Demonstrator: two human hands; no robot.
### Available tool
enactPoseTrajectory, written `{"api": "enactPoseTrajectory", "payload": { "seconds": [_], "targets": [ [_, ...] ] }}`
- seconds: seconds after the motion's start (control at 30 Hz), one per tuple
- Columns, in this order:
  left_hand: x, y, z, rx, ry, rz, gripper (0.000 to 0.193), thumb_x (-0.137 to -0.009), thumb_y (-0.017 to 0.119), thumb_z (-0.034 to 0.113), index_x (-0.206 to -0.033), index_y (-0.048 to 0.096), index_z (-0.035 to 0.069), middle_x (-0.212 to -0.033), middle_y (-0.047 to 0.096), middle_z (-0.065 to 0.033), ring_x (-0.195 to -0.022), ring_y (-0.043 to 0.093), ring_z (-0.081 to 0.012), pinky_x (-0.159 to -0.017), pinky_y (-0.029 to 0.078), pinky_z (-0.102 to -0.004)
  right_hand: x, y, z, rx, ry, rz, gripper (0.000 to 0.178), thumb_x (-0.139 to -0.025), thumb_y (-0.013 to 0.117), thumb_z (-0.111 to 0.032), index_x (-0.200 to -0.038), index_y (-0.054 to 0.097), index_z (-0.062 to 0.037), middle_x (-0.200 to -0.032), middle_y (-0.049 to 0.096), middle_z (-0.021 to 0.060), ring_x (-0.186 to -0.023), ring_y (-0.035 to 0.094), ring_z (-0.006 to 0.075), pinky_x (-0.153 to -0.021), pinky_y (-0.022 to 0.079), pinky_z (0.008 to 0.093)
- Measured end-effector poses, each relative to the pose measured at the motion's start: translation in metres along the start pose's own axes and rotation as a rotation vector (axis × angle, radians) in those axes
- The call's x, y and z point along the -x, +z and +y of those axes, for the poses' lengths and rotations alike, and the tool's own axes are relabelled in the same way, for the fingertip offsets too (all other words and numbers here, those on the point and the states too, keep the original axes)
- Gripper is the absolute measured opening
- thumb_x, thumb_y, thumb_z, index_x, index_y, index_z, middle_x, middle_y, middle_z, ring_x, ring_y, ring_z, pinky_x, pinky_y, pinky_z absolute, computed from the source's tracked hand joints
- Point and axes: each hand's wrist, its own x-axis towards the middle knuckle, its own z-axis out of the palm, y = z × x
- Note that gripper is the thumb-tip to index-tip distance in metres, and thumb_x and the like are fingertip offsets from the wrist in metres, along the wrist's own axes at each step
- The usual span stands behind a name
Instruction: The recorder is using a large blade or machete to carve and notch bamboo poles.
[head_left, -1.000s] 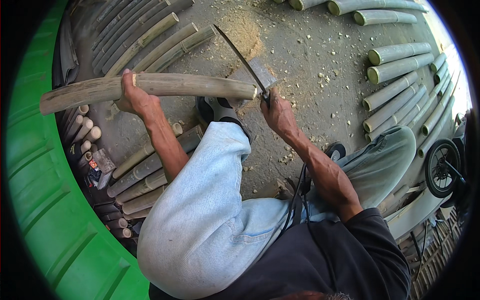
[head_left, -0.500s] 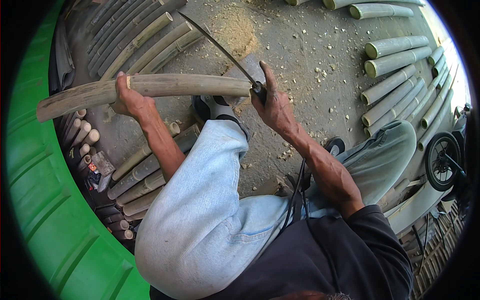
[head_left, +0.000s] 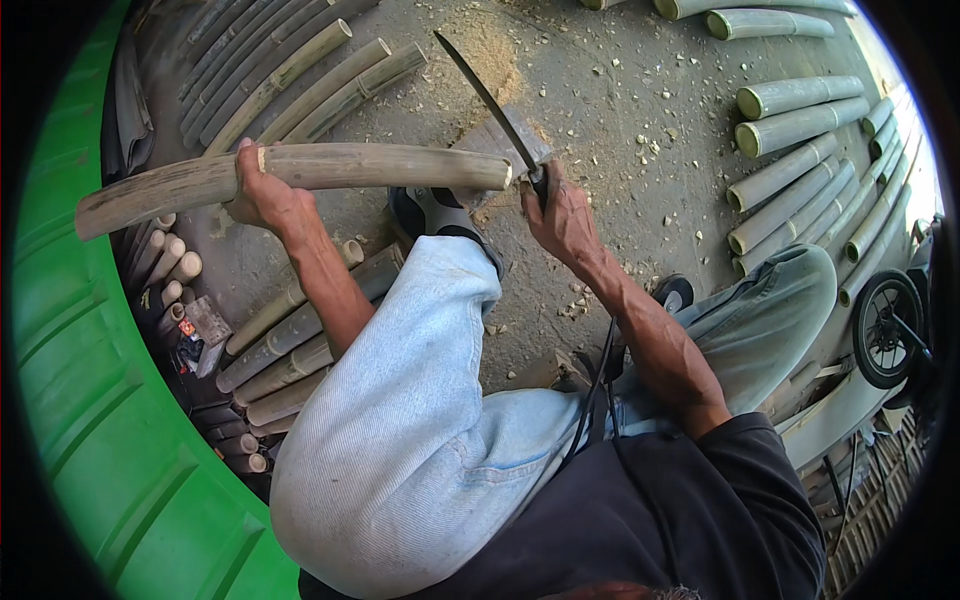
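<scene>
A length of bamboo [head_left: 380,167] lies crosswise in front of me, its right end pale and freshly cut. My left hand [head_left: 265,195] is closed round it left of its middle, thumb on top. My right hand [head_left: 562,220] grips the dark handle of a machete [head_left: 490,103], whose long, slightly curved blade points up and to the left. Handle and blade base are just right of the bamboo's cut end, seemingly apart from it. Beneath that end, beside my shoe [head_left: 440,212], sits a flat wooden block [head_left: 525,135].
Bamboo poles [head_left: 275,85] lie in rows at the far left, and more bamboo pieces [head_left: 800,105] at the right. Bamboo [head_left: 290,345] is also stacked beside my left leg. A green ribbed surface [head_left: 110,430] curves along the left. Sawdust [head_left: 475,60] and chips cover the ground. A wheel [head_left: 888,325] stands at right.
My right hand has moved right and slightly down with the machete, and its raised index finger has folded in. The blade has swung steeper. The bamboo has barely shifted.
</scene>
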Motion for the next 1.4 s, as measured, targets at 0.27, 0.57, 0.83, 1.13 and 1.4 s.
{"api": "enactPoseTrajectory", "payload": {
  "seconds": [0.27,0.57,0.83,1.13,1.4],
  "targets": [
    [-0.010,0.012,0.000,-0.007,0.152,0.044,0.030,-0.081,0.075,0.009,-0.099,0.059,-0.009,-0.096,0.061,-0.0146,-0.082,0.066,-0.0234,-0.070,0.060,-0.0360,0.007,0.006,-0.006,0.047,-0.008,0.016,0.024,-0.098,0.059,-0.020,-0.106,0.051,0.0015,-0.070,0.063,0.0230,-0.063,0.067,0.0383,-0.055,0.051,0.0462],
    [0.003,0.022,0.003,-0.035,0.140,0.042,0.027,-0.082,0.074,0.008,-0.096,0.059,-0.009,-0.091,0.062,-0.0149,-0.079,0.066,-0.0231,-0.069,0.060,-0.0369,0.011,0.023,0.049,0.256,0.172,-0.154,0.030,-0.099,0.056,-0.027,-0.099,0.049,0.0019,-0.076,0.066,0.0268,-0.068,0.066,0.0457,-0.061,0.050,0.0532],
    [0.000,0.015,0.000,0.110,0.006,-0.197,0.022,-0.087,0.070,0.015,-0.099,0.061,-0.001,-0.087,0.062,-0.0096,-0.078,0.065,-0.0242,-0.074,0.057,-0.0395,0.003,0.014,0.019,-0.020,-0.069,0.057,0.022,-0.097,0.060,-0.018,-0.099,0.049,0.0004,-0.069,0.063,0.0255,-0.066,0.066,0.0452,-0.057,0.049,0.0507],
    [-0.008,0.002,-0.002,0.100,-0.048,-0.209,0.026,-0.089,0.069,0.019,-0.105,0.059,0.001,-0.091,0.063,-0.0095,-0.080,0.065,-0.0233,-0.078,0.056,-0.0410,-0.002,0.006,-0.012,0.024,-0.065,0.064,0.023,-0.094,0.063,-0.015,-0.101,0.049,0.0019,-0.068,0.062,0.0257,-0.064,0.067,0.0430,-0.052,0.049,0.0484],
    [-0.003,0.001,-0.001,0.013,0.056,-0.223,0.023,-0.087,0.069,0.015,-0.101,0.060,-0.001,-0.091,0.063,-0.0099,-0.078,0.065,-0.0235,-0.075,0.057,-0.0401,0.018,0.029,0.036,0.173,0.104,-0.156,0.026,-0.096,0.060,-0.019,-0.101,0.050,0.0037,-0.071,0.063,0.0276,-0.067,0.066,0.0465,-0.059,0.050,0.0536]
  ]
}}
